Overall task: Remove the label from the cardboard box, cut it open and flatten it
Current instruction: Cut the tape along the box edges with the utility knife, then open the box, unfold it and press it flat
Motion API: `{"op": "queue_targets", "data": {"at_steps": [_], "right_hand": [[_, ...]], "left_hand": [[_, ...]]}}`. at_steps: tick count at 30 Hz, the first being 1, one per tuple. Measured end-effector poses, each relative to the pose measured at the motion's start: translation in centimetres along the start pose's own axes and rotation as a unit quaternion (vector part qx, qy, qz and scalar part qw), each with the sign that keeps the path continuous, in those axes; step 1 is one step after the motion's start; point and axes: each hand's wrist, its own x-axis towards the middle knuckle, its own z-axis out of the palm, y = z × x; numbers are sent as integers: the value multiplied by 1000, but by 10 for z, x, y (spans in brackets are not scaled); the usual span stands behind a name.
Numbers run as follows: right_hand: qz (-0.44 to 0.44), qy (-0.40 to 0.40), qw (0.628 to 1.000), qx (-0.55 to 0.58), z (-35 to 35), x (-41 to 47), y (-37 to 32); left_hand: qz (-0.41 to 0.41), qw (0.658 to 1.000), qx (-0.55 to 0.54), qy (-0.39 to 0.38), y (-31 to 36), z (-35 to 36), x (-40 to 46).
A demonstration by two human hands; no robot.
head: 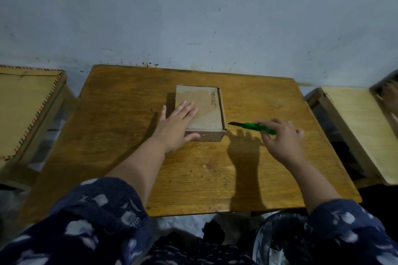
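At the far middle of the table (112, 157), one closed cardboard box (200, 107) lies flat. The left hand (174, 125) presses on its top, fingers (189, 107) spread and gripping nothing. The right hand (280, 137), just right of the box, holds one green utility knife (256, 127) in curled fingers, blade pointing at the box's near right corner. A paler torn patch suggests the label is off; cutting and flattening remain. Count: one box, one knife, two hands.
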Motion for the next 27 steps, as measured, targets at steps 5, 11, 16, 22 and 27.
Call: {"op": "queue_targets", "data": {"at_steps": [5,11,16,22,27], "right_hand": [[283,-46,906,311,4,3,10],[454,-95,770,439,15,25,10],[466,-105,752,454,28,48,17],[415,-8,847,331,47,83,17],[360,-16,915,183,66,106,14]], "left_hand": [[-11,999,12,33,4,0,0],[-41,997,-11,66,17,-3,22],[-62,996,-14,67,18,9,32],[-71,993,19,97,20,10,31],[-78,992,24,95,21,9,31]]}}
